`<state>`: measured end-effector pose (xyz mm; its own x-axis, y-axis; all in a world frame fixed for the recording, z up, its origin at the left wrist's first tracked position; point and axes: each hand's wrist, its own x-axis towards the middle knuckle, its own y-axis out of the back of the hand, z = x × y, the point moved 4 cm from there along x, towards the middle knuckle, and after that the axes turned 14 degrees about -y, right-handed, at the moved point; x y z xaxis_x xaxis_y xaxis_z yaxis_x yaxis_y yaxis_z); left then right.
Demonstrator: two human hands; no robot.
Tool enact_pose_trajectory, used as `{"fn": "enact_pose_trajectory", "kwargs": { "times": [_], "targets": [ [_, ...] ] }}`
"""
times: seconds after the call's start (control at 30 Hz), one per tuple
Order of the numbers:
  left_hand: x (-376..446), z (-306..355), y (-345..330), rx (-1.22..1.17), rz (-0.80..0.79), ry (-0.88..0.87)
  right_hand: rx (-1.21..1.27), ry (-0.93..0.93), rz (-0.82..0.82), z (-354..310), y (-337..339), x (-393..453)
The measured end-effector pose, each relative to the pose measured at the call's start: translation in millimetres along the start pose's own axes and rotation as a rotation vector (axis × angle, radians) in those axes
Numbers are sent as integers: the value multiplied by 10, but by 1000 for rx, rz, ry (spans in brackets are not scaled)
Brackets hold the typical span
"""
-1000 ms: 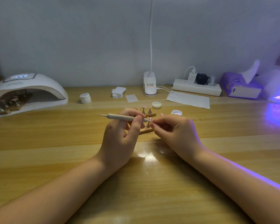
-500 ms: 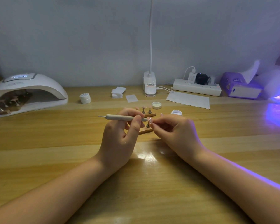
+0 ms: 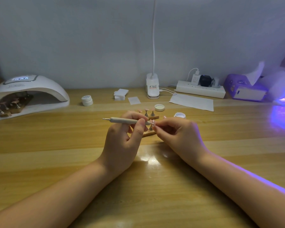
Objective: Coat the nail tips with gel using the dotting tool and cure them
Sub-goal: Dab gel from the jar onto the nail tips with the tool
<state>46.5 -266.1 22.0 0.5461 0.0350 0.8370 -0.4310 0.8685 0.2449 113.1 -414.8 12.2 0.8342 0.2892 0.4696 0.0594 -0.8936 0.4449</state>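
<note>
The left hand [image 3: 122, 142] holds the dotting tool [image 3: 127, 120] between its thumb and curled fingers, lying almost level above the desk [image 3: 56, 145]. Its working end meets a small pink nail tip [image 3: 152, 122] that the right hand [image 3: 179, 135] pinches with its fingertips. Behind the hands stands a wooden holder [image 3: 152, 116] with more tips. An open gel jar [image 3: 180, 115] sits near the right hand, and a white curing lamp [image 3: 28, 94] stands at far left.

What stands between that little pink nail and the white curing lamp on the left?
Nothing visible: bare table lies between the nail tip and the lamp. The lamp's opening already holds another stand of nails.
</note>
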Motion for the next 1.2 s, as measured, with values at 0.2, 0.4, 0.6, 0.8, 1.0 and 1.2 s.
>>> {"fn": "enact_pose_trajectory", "kwargs": {
  "times": [0.2,0.4,0.6,0.8,1.0,1.2],
  "targets": [
    [8,5,3,1,3,-11,-8,4,-10,2,1,-1],
    [4,2,-1,4,-1,-3,0,-3,-8,0,6,-6],
    [8,-2,7,5,5,-7,4,-18,-15,0,7,-9],
    [7,-7,17,-33,26,-4,17,-28,-15,-1,7,-6],
    [3,-11,-1,-27,-2,5,4,-24,-21,-17,8,-6],
    [7,6,1,-26,3,-1,14,-41,-22,-12,13,-9]
  ]
}}
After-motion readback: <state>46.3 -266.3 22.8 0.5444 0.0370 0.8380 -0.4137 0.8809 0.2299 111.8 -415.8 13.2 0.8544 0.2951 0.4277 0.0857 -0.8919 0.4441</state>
